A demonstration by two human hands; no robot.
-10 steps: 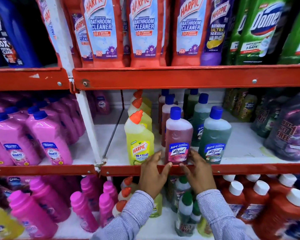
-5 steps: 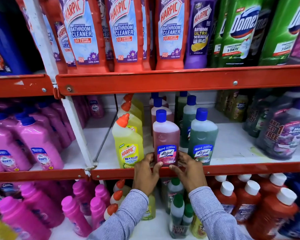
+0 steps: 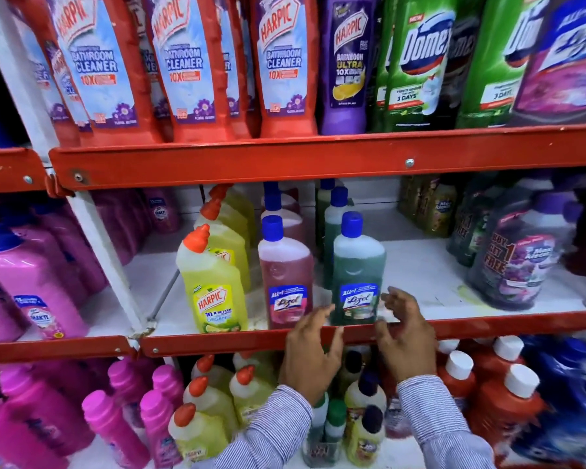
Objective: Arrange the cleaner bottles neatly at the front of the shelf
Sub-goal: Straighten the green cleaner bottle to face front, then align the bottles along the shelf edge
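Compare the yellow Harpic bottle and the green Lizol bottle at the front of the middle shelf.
The yellow Harpic bottle has an angled orange nozzle cap; the green Lizol bottle has a straight blue cap. The Harpic stands leftmost, unattended; the Lizol stands between open hands. Both are upright at the shelf's front edge.

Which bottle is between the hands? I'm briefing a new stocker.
On the middle shelf, three bottles stand at the front edge. It is the rightmost, the green Lizol bottle with a blue cap, flanked by both open hands; its neighbour, the pink Lizol bottle, holds pink liquid.
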